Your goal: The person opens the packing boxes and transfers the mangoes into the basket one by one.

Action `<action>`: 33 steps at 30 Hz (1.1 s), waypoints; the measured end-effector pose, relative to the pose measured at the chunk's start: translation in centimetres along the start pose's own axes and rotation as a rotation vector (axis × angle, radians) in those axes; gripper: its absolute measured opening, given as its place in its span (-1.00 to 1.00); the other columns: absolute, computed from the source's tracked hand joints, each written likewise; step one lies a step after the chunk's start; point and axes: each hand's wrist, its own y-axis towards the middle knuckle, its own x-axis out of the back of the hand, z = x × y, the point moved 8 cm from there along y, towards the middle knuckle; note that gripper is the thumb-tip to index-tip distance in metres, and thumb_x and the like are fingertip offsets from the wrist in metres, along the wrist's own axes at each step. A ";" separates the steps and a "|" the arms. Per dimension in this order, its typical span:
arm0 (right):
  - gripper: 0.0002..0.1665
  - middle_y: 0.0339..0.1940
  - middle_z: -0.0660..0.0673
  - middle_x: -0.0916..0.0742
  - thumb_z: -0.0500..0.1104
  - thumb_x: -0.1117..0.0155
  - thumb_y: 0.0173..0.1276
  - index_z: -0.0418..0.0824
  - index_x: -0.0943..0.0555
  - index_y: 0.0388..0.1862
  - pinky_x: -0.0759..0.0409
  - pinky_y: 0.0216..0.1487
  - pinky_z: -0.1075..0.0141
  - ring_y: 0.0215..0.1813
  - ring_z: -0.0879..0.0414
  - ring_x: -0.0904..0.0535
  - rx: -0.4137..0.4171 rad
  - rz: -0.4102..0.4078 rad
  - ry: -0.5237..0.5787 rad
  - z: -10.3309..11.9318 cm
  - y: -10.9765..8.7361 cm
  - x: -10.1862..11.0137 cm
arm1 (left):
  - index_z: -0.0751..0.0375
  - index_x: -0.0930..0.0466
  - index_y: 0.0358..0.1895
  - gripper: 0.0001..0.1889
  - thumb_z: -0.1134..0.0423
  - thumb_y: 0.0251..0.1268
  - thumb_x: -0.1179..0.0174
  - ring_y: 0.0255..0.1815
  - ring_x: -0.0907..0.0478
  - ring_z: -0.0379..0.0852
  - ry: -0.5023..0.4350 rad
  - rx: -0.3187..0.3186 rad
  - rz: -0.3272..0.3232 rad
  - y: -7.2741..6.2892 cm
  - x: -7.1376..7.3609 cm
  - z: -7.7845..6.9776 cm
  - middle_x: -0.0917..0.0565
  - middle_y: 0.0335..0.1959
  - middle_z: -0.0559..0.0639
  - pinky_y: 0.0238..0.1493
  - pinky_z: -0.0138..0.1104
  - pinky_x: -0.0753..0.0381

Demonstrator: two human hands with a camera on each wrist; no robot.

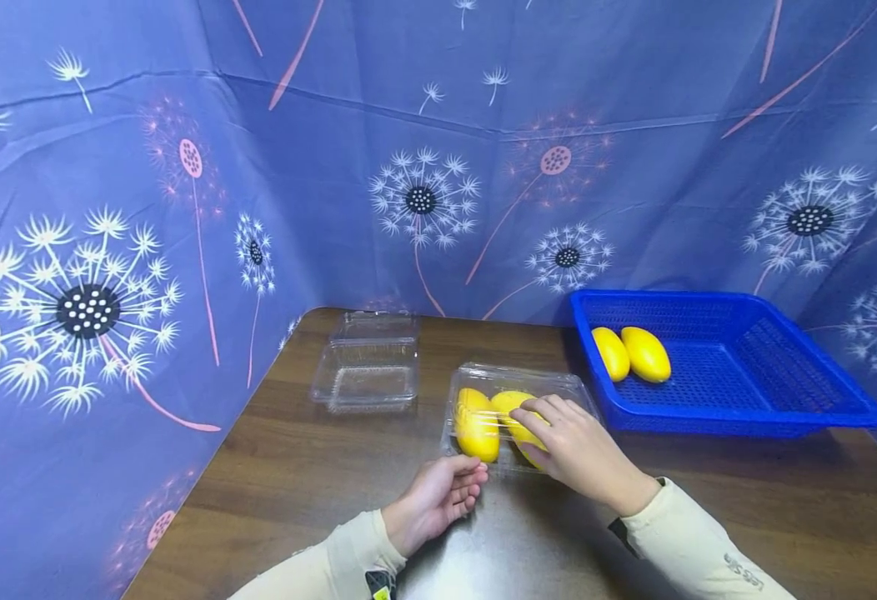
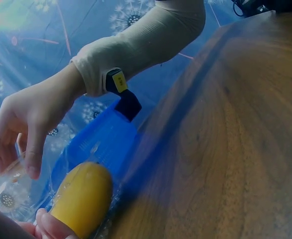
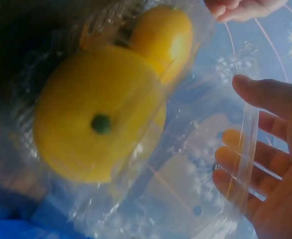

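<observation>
A clear plastic clamshell box (image 1: 517, 379) lies on the table, with two yellow mangoes (image 1: 476, 423) side by side in it. My right hand (image 1: 577, 446) reaches over the box and pinches the lid, thumb on one side of its edge (image 3: 249, 144) and fingers on the other. At the front left corner, beside the nearer mango (image 2: 83, 199), my left hand (image 1: 438, 497) holds the box's edge between thumb and index finger, its other fingers loosely curled. The right hand partly covers the second mango (image 1: 512, 402).
Behind and to the left stands another clear clamshell box (image 1: 367, 375), its lid up. A blue plastic basket (image 1: 739, 421) at the right holds two more yellow mangoes (image 1: 644, 354) near its left wall. Blue dandelion-print cloth (image 1: 318, 208) hangs around the wooden table (image 1: 296, 467).
</observation>
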 end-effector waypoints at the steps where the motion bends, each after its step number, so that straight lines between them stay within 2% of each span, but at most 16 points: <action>1: -0.59 -0.15 -0.13 -0.71 -0.07 -0.41 0.21 -0.23 -0.61 -0.01 -0.65 -0.11 0.13 -0.14 -0.01 -0.61 -0.006 -0.002 -0.004 -0.2 -0.1 0.1 | 0.23 -0.64 -0.24 -0.84 0.22 0.30 -0.13 -0.55 -0.46 -0.32 -0.001 0.000 0.000 0.0 0.0 0.1 -0.65 -0.50 -0.16 -0.45 -0.55 -0.49; 3: -0.47 -0.17 -0.15 -0.71 -0.13 -0.54 -0.01 -0.25 -0.62 -0.03 -0.65 -0.11 0.11 -0.15 -0.02 -0.61 -0.022 -0.015 -0.009 -0.5 -0.2 0.5 | 0.24 -0.64 -0.22 -0.82 0.21 0.30 -0.13 -0.54 -0.46 -0.31 -0.003 0.004 -0.003 0.0 0.0 0.1 -0.65 -0.48 -0.15 -0.45 -0.54 -0.49; 5: -0.41 -0.18 -0.16 -0.71 -0.15 -0.59 -0.13 -0.26 -0.63 -0.05 -0.65 -0.11 0.11 -0.15 -0.02 -0.60 -0.036 -0.025 -0.012 -0.8 -0.3 0.8 | 0.28 -0.63 -0.16 -0.79 0.21 0.30 -0.13 -0.53 -0.46 -0.30 -0.001 0.006 -0.001 -0.1 0.0 0.2 -0.65 -0.47 -0.15 -0.44 -0.54 -0.49; 7: -0.41 -0.19 -0.16 -0.70 -0.15 -0.59 -0.14 -0.26 -0.64 -0.06 -0.65 -0.11 0.11 -0.15 -0.02 -0.60 -0.039 -0.029 -0.008 -1.1 -0.3 1.0 | 0.32 -0.62 -0.10 -0.75 0.21 0.31 -0.12 -0.52 -0.46 -0.30 0.004 0.005 0.009 -0.1 -0.2 0.2 -0.65 -0.46 -0.15 -0.43 -0.54 -0.48; 14: -0.55 -0.17 -0.17 -0.70 -0.10 -0.50 0.11 -0.25 -0.65 -0.04 -0.65 -0.09 0.11 -0.13 -0.04 -0.59 -0.037 -0.025 0.010 -1.5 -0.4 1.2 | 0.31 -0.63 -0.12 -0.75 0.19 0.33 -0.12 -0.53 -0.45 -0.32 0.021 -0.008 0.048 -0.2 -0.6 0.2 -0.64 -0.49 -0.18 -0.45 -0.55 -0.46; 19: -0.55 -0.17 -0.16 -0.70 -0.07 -0.51 0.11 -0.23 -0.66 -0.04 -0.66 -0.12 0.13 -0.14 -0.02 -0.59 -0.055 0.000 0.023 -1.5 -0.6 1.1 | 0.29 -0.62 -0.09 -0.74 0.17 0.33 -0.14 -0.51 -0.46 -0.31 0.042 0.006 0.052 -0.4 -0.5 0.3 -0.64 -0.49 -0.19 -0.43 -0.55 -0.46; 26: -0.58 -0.18 -0.16 -0.69 0.07 -0.21 0.41 -0.25 -0.66 -0.04 -0.65 -0.11 0.13 -0.15 -0.03 -0.58 -0.030 -0.021 0.030 -1.7 -0.4 1.3 | 0.23 -0.63 -0.19 -0.81 0.18 0.31 -0.16 -0.55 -0.46 -0.32 0.050 0.002 0.048 -0.3 -0.1 0.0 -0.61 -0.55 -0.22 -0.45 -0.55 -0.46; 33: -0.52 -0.21 -0.16 -0.69 0.13 -0.06 0.48 -0.23 -0.68 -0.06 -0.64 -0.15 0.14 -0.19 -0.02 -0.57 -0.004 -0.020 0.027 -1.7 -0.2 1.4 | 0.11 -0.58 -0.39 -0.87 0.18 0.30 -0.18 -0.58 -0.45 -0.33 0.038 -0.001 0.016 -0.5 0.7 -0.1 -0.58 -0.59 -0.22 -0.48 -0.57 -0.46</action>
